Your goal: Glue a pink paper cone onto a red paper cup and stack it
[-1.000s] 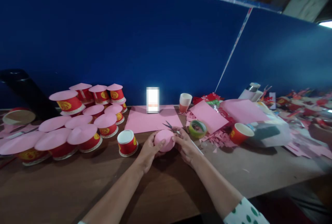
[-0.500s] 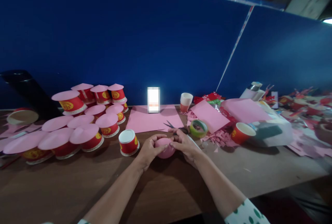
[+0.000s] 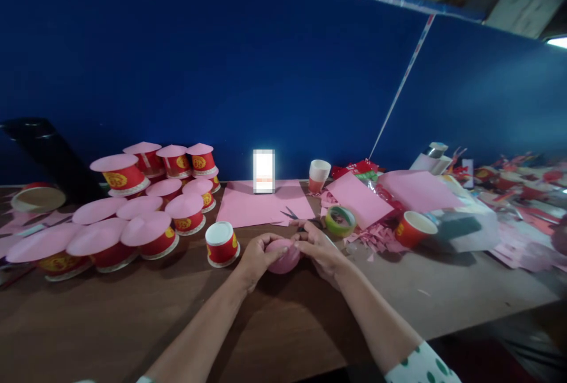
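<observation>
My left hand (image 3: 257, 256) and my right hand (image 3: 317, 247) are both closed around a round pink paper piece (image 3: 283, 257), fingers pressing its top edge just above the wooden table (image 3: 133, 312). An upturned red paper cup (image 3: 222, 244) stands just left of my left hand. Scissors (image 3: 296, 216) lie right behind my hands on a flat pink sheet (image 3: 261, 203). A roll of green tape (image 3: 339, 220) sits to the right of my right hand.
Several upturned red cups with pink paper cones (image 3: 146, 235) crowd the left of the table. A lit phone (image 3: 263, 171) leans on the blue wall. Pink sheets (image 3: 358, 197), paper scraps, an open red cup (image 3: 411, 228) and a plastic bag fill the right.
The pink piece was tilted up towards me a second ago; now it is lower and both hands' fingers have closed over its top. The view shifted slightly.
</observation>
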`<state>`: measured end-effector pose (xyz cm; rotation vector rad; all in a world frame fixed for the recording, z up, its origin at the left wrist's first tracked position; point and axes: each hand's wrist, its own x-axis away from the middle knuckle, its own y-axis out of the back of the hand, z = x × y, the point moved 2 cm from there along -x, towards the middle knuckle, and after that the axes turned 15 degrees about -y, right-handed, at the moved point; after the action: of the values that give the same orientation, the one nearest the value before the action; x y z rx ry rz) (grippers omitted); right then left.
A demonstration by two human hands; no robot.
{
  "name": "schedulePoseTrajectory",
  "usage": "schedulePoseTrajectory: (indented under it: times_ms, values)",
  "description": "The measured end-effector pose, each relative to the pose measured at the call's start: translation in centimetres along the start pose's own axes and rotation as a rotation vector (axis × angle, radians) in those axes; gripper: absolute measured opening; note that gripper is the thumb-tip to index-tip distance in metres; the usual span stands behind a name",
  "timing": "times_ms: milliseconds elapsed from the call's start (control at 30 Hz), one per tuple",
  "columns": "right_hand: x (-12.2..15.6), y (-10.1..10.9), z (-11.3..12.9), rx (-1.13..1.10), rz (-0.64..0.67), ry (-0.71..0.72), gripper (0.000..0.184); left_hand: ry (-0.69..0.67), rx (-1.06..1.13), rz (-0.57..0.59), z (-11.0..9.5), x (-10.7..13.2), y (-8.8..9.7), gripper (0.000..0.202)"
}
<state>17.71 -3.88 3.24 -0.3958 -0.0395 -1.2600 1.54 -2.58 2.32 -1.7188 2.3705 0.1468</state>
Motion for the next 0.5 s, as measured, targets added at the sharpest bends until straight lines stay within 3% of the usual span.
schedulePoseTrajectory:
  times_ms: [233, 400, 500]
  values:
    - [-0.4, 3.2, 1.9, -0.016, -0.431, 0.085, 0.037, 0.034, 0.074, -0.088, 0.8, -0.2, 0.5, 0.030]
    - [-0.5, 4.7, 3.0, 0.106, -0.486, 0.139, 0.037, 0.079, 0.160, -0.078, 0.7, 0.0, 0.5, 0.032]
    - [0.0, 5.2, 3.4, 0.392, -0.536, 0.128, 0.041, 0.081, 0.175, -0.072, 0.6, 0.0, 0.4, 0.033]
